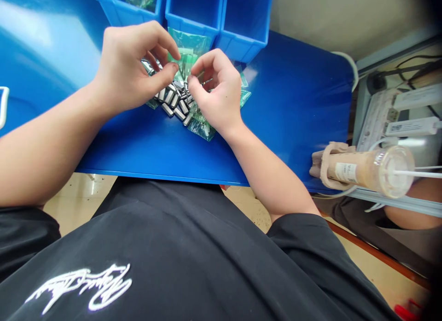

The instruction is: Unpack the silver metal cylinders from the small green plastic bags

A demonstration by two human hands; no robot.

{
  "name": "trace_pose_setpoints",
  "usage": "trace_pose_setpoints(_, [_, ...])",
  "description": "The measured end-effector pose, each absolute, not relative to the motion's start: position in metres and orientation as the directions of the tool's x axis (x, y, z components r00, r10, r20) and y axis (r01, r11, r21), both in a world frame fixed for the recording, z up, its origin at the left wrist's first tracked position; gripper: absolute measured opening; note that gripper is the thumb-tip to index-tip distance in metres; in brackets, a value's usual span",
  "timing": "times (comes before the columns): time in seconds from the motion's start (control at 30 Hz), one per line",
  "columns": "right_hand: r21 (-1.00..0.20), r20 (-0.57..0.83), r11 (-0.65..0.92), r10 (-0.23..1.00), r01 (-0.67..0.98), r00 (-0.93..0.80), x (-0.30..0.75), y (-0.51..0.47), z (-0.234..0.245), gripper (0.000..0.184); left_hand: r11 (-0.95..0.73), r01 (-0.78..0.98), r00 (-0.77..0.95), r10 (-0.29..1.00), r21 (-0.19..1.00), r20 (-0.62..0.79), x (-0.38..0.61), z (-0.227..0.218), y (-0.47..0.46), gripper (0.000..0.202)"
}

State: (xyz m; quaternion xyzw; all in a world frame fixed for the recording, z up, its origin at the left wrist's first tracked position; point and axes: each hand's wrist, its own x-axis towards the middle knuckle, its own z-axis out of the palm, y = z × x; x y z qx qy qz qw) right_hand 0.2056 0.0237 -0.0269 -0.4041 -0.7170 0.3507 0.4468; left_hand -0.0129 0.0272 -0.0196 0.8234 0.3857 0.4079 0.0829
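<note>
Left hand point(129, 65), upper left of centre: fingers curled, thumb and index tips close together with a narrow gap; cannot tell whether anything is held. Right hand point(223, 93), upper centre: thumb and index tips nearly meeting; any item between them cannot be made out. Small metal pieces point(168, 110) lie in a loose pile at upper centre, below and between the hands, on a blue table point(286, 100). A green-tinted bag point(203, 129) lies partly beneath the right hand. Blue bins point(241, 47) stand along the top edge.
</note>
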Motion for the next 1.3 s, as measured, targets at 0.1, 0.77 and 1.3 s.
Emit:
trace_pose_setpoints(0.1, [-0.869, 0.364, 0.43, 0.89, 0.244, -0.274, 0.205, 0.023, -0.026, 0.016, -0.686, 0.571, 0.37, 0.705, 0.451, 0.605, -0.012, -0.018, 0.027, 0.022])
trace_pose_setpoints(0.77, [-0.84, 0.41, 0.475, 0.873, 0.262, -0.265, 0.208, 0.022, -0.03, 0.043, -0.667, 0.596, 0.369, 0.722, 0.447, 0.585, -0.012, -0.018, 0.026, 0.02])
trace_pose_setpoints(1.3, [-0.861, 0.422, 0.48, 0.858, 0.166, -0.291, 0.209, 0.026, -0.034, 0.044, -0.611, 0.647, 0.348, 0.769, 0.456, 0.535, -0.007, -0.01, 0.016, 0.027])
